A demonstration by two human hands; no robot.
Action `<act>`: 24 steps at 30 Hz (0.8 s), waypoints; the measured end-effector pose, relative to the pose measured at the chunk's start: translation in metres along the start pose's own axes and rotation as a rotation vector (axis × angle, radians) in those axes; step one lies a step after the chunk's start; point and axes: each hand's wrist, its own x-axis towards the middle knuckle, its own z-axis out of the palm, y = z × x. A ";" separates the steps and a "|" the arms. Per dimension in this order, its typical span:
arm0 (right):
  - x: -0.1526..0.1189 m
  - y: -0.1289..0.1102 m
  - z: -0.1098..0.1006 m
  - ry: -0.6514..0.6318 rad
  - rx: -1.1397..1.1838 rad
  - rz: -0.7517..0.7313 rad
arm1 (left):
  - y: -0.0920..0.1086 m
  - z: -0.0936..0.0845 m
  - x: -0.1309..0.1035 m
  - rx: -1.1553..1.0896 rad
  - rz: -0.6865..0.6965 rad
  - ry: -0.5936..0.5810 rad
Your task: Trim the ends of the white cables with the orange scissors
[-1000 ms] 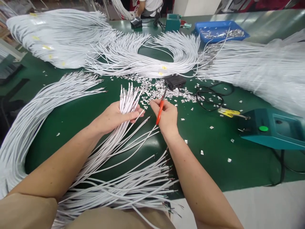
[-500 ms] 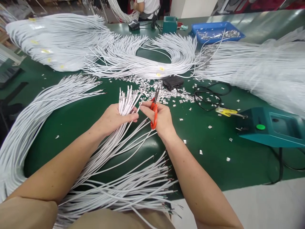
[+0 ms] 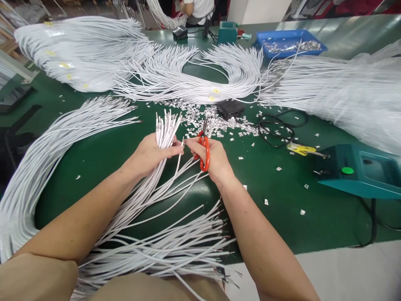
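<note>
My left hand [image 3: 156,152] is wrapped round a bundle of white cables [image 3: 165,131], whose stripped ends point up and away. Beside its thumb stands the end of a single white cable [image 3: 179,155], apart from the bundle. My right hand [image 3: 211,156] holds red-handled scissors [image 3: 205,154] with the blades pointing away from me. Its thumb and forefinger are pinched close to the single cable's tip; whether they touch it is too small to tell. More loose cables [image 3: 175,238] lie below my hands, near my body.
Silver foil bits [image 3: 203,119] are scattered beyond my hands, beside a black box [image 3: 231,109]. Cable heaps [image 3: 84,50] lie at the back and sides. A blue tray [image 3: 291,52] is behind. At right are a teal machine [image 3: 360,171] and yellow-handled pliers [image 3: 301,149]. Across the table is a person [image 3: 200,10].
The single cable now stands more upright by my left thumb, and the right fingertips sit slightly off it. The scissors have turned a little in my right hand. The view has shifted slightly.
</note>
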 end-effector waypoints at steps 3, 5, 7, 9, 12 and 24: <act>0.003 0.004 -0.008 0.000 -0.372 -0.069 | 0.001 -0.001 0.000 0.018 0.000 0.008; 0.005 0.007 -0.010 -0.027 -0.616 -0.092 | 0.001 -0.002 0.001 0.041 0.009 0.020; 0.005 0.009 -0.010 -0.039 -0.784 -0.107 | 0.000 -0.003 0.001 0.067 0.018 0.020; 0.004 0.009 -0.009 -0.046 -0.880 -0.136 | -0.001 -0.004 0.000 0.098 0.027 0.019; 0.002 0.006 -0.009 -0.062 -0.984 -0.193 | -0.001 -0.005 0.000 0.146 0.047 0.028; 0.000 0.006 -0.009 -0.053 -1.135 -0.256 | 0.000 -0.005 0.001 0.224 0.059 0.058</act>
